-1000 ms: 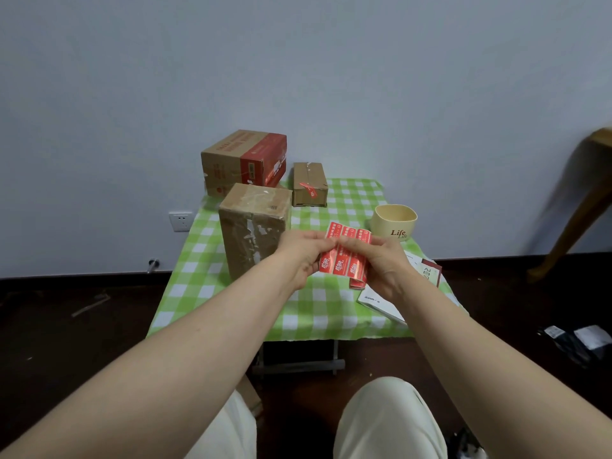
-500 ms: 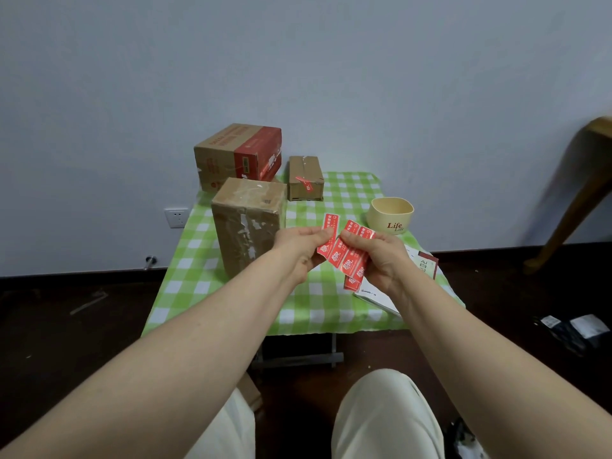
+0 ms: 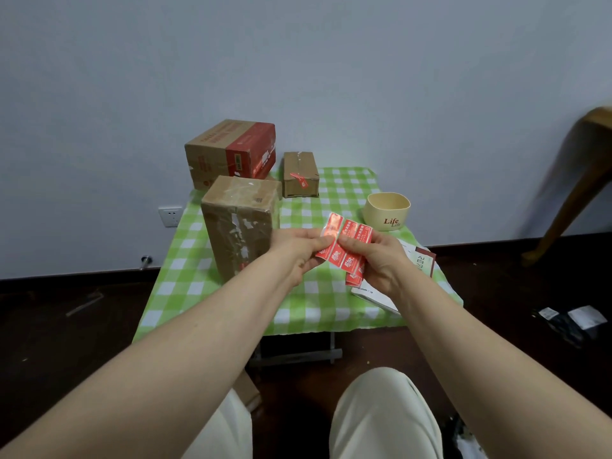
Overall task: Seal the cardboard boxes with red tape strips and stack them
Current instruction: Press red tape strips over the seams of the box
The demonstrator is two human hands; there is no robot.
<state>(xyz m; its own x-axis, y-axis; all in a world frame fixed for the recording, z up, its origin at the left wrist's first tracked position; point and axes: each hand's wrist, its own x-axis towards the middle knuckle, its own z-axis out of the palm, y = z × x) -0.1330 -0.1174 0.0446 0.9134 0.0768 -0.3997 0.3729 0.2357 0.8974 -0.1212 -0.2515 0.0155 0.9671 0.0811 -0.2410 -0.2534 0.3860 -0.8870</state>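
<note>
Peel one red strip slowly with pinching left hand, right hand clamping the sheet flat.

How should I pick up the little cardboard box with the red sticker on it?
Grab the small cardboard box across its two long sides, coming down from above. It lies flat and narrow, its long sides running away from you, so fingers can span it. There seems to be room on both sides: the big red-printed box stands off to its left.
</note>
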